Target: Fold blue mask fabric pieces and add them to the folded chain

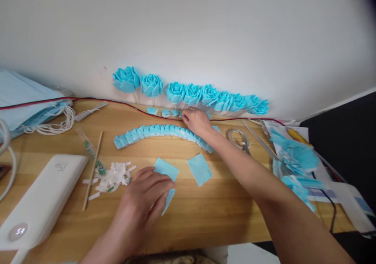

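Note:
My left hand [147, 195] is low over the front of the table, fingers bent and thumb drawn in. A light-blue fabric piece [169, 202] sticks out beside its thumb, partly hidden by the hand. Just beyond the fingers lies a blue rectangle [167, 167], with a second blue rectangle [199, 169] to its right. Reaching to the back, my right hand [195, 120] has its fingers closed among small folded blue pieces [165, 113] near the wall; what they pinch is hidden. Under that wrist passes a curved row of folded blue petals [158, 130].
Blue fabric roses [126, 79] on sticks lean along the wall behind a red-black wire [117, 101]. At left are a white power bank [44, 201], a wooden stick [93, 170] and white scraps [116, 176]. A tape roll [238, 138], scissors [261, 140] and blue scraps [296, 156] lie right.

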A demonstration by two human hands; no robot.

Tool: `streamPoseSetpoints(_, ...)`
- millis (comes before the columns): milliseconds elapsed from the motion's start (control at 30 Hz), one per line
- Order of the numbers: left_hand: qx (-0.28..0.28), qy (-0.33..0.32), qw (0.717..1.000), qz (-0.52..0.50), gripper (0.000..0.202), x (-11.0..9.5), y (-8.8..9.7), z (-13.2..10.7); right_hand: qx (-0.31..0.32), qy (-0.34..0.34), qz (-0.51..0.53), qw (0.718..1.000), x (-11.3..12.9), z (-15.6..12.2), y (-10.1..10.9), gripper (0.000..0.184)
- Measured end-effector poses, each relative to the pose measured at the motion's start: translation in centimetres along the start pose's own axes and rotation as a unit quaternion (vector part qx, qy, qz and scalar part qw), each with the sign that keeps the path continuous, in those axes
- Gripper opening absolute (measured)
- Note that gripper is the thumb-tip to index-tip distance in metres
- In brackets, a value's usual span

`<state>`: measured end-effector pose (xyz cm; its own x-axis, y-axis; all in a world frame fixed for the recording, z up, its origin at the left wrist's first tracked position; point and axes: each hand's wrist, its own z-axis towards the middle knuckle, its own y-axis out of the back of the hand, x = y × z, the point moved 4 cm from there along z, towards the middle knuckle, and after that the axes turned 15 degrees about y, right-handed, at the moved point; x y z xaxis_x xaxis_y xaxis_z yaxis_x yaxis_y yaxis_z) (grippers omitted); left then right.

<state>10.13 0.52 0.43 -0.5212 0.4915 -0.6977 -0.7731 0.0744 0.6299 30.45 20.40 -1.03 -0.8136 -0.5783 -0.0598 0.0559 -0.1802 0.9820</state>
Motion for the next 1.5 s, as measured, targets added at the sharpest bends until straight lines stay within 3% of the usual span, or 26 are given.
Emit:
streamPoseSetpoints(200, -0.002, -0.001, 1.0, -0.024, 0.027, -0.3, 0.0, 0.2, 0.004, 0.022, 0.007, 1.0, 1.4, 1.0, 1.0, 0.031)
streamPoseSetpoints(367, -0.016, 0.008, 0.999, -0.044, 0.025, -0.6, 0.1, 0.4, 0.023, 0.068, 0.039, 0.997, 2.9, 3.2, 0.1, 0.033)
streamPoseSetpoints(533, -0.016, 0.016, 0.998, -0.061, 0.026, -0.8, 0.3, 0.4, 0.012, 0.056, 0.061, 0.996, 2.0, 3.3, -0.6, 0.028)
streamPoseSetpoints(667, -0.014, 0.018, 0.997, -0.075, 0.027, -0.8, 0.3, 0.3, 0.004, 0.045, 0.12, 0.992, 1.0, 2.3, -0.6, 0.036)
streamPoseSetpoints(867, -0.009, 0.024, 0.997, -0.077, 0.028, -0.7, 0.1, 0.2, -0.029, 0.086, 0.183, 0.979, 1.6, 2.5, 0.0, 0.04)
streamPoseSetpoints(1033, -0.019, 0.03, 0.997, -0.062, 0.026, -0.7, 0.2, 0.3, -0.028, 0.131, 0.15, 0.98, 2.9, 4.1, 0.1, 0.036)
streamPoseSetpoints(1267, -0.014, 0.039, 0.997, -0.061, 0.023, -0.7, 0.2, 0.3, 0.008, 0.041, 0.051, 0.998, 4.6, 5.8, 0.0, 0.037)
streamPoseSetpoints(1500, -0.007, 0.047, 0.996, -0.07, 0.023, -0.8, 0.3, 0.3, 0.01, 0.117, 0.073, 0.99, 6.2, 7.8, -1.0, 0.035)
